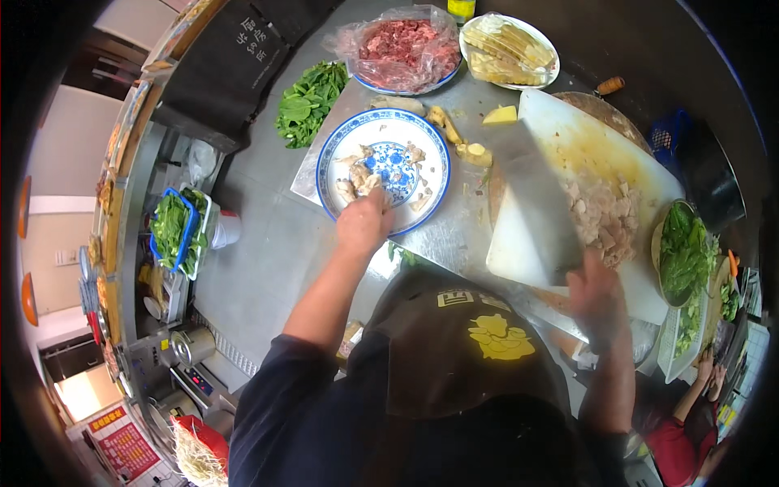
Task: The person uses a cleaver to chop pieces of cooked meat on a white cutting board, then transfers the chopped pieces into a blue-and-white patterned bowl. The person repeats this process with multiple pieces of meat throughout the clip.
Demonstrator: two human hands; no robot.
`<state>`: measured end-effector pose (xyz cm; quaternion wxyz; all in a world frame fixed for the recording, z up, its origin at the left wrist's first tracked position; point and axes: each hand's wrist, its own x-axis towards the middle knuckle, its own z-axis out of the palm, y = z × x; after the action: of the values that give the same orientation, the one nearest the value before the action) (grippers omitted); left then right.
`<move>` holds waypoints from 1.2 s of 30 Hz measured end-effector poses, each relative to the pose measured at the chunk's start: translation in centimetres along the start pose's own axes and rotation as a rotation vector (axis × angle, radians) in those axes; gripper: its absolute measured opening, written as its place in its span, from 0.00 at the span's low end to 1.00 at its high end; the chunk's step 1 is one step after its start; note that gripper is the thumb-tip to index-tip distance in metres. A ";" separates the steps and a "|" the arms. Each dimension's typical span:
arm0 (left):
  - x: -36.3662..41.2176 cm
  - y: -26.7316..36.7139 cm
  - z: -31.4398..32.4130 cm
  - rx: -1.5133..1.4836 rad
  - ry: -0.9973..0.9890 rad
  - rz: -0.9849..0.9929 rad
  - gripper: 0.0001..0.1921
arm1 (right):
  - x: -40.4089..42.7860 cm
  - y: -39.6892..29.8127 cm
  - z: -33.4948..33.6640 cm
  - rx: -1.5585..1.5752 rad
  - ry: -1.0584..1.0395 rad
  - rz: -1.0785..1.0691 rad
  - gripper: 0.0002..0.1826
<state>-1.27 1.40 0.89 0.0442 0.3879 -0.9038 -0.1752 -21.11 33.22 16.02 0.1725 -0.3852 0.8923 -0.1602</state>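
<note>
My left hand (365, 224) reaches over the near rim of a blue-and-white plate (427, 145), with its fingertips at pale meat pieces (361, 176). Whether those fingers hold a piece is hidden. More small scraps lie scattered across the plate. My right hand (593, 292) is closed around the handle end of a cleaver (535, 207), both blurred by motion. The broad blade is over the left part of a white cutting board (548, 131). Just right of the blade, a heap of sliced cooked meat (608, 213) lies on the board.
Ginger pieces (475, 154) lie between plate and board. Behind stand a plate of raw meat (408, 52) in plastic and a covered oval dish (510, 52). Leafy greens (311, 103) are at the far left, a bowl of greens (680, 252) at right. Another person (678, 441) works lower right.
</note>
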 end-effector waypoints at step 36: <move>-1.5 14.7 -0.9 -0.651 0.103 0.852 0.09 | 3.5 -0.1 1.0 0.009 -0.015 -0.001 0.10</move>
<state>-10.11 11.62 6.99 0.2738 -0.0390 -0.8766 -0.3937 -22.85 30.36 14.54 0.1807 -0.3862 0.8900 -0.1616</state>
